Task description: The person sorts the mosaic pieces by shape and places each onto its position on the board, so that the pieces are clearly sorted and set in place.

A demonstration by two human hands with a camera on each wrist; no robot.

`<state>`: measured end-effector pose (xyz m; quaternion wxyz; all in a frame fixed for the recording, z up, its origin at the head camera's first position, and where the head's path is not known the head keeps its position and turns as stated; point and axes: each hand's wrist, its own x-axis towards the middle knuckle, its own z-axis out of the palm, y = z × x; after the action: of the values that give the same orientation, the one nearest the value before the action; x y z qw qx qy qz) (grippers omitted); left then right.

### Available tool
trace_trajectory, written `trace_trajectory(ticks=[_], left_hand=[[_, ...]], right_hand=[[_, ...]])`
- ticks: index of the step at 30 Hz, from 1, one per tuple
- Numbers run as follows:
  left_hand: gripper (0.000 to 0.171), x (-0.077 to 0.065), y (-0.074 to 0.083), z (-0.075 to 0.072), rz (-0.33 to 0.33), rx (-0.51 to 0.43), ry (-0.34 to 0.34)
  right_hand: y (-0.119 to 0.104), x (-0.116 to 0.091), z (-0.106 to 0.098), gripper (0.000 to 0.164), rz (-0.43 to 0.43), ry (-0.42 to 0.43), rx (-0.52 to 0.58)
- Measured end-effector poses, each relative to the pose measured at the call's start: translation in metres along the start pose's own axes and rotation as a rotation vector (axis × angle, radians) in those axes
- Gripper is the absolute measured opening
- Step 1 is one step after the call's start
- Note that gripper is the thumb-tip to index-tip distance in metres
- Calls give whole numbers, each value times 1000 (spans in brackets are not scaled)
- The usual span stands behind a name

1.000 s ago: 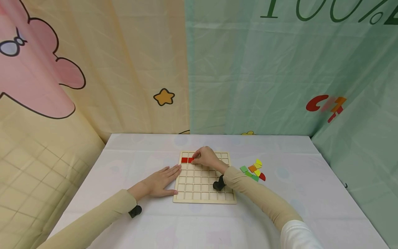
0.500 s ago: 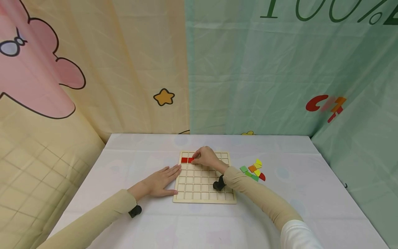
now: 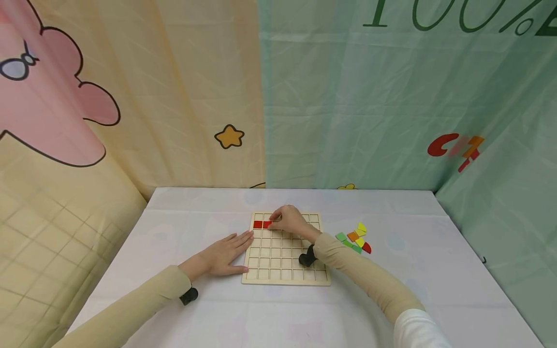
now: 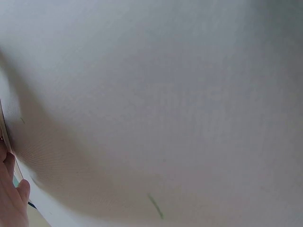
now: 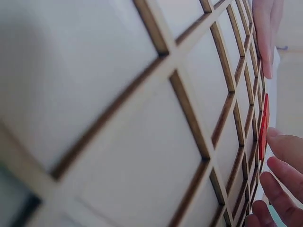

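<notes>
A light wooden grid board (image 3: pixel 286 282) lies on the table. Two red square tiles sit side by side in its left cells, one row below the top. The right hand (image 3: pixel 288 220) bends over the board, thumb and forefinger at the right-hand red tile (image 3: pixel 267 224); the other red tile (image 3: pixel 258 224) lies left of it. In the right wrist view fingertips meet the edge of the red tiles (image 5: pixel 262 137). The left hand (image 3: pixel 224 255) lies flat, fingers spread, its fingertips and thumb at the board's left edge. Its fingers show at the left wrist view's lower left corner.
Right of the board lies a loose group of small pieces: green tiles (image 3: pixel 347 243), yellow pieces (image 3: pixel 361 228), an orange tile (image 3: pixel 352 236) and a red rounded piece (image 3: pixel 367 248). A white cloth covers the table (image 3: pixel 204 208). Printed curtains hang behind and at both sides.
</notes>
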<state>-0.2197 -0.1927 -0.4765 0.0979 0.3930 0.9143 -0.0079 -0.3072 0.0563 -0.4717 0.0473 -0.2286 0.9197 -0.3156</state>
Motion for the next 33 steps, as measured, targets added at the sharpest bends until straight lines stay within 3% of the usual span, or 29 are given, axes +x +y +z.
trace_trajectory(ticks=[17, 33], left_hand=[[88, 0, 1, 2, -3, -9, 10], [88, 1, 0, 3, 4, 1, 15]], right_hand=[[4, -18, -35, 23, 2, 39, -7], [32, -43, -64, 23, 2, 71, -56]])
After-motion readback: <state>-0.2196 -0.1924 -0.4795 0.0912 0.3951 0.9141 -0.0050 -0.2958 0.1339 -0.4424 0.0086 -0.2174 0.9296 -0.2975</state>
